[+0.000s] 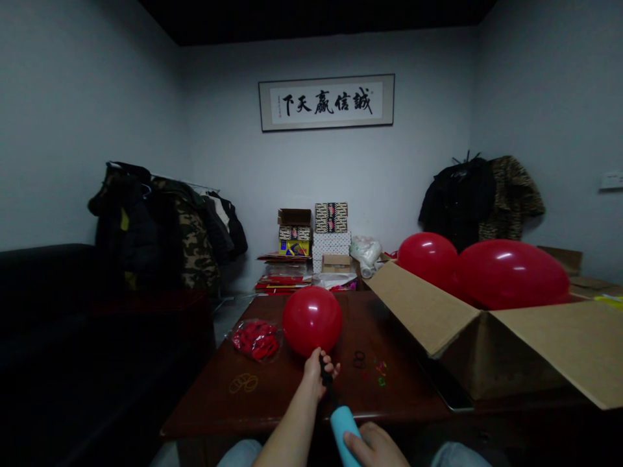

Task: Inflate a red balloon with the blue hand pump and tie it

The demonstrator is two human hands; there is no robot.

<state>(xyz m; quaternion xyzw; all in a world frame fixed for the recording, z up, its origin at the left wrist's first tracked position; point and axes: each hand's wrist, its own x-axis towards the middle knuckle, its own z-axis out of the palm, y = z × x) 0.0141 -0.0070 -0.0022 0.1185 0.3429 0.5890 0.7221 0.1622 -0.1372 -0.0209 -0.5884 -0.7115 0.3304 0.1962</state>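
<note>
My left hand (317, 373) is shut around the neck of a round red balloon (312, 320), where it meets the black nozzle of a hand pump (327, 379). The balloon is inflated and stands above my fingers over the table. My right hand (374, 447) grips the light-blue pump barrel (344, 433) at the bottom of the view, partly cut off by the frame. A clear bag of deflated red balloons (256, 340) lies to the left of my left hand. Loose rubber bands (243, 383) rest near my left hand, and small coloured ones (381, 373) lie to its right.
An open cardboard box (487, 344) on the dark wooden table (272, 402) holds two large red balloons (511, 274) at right. A dark sofa (48, 292) fills the left side. Stacked boxes and hanging coats stand along the back walls.
</note>
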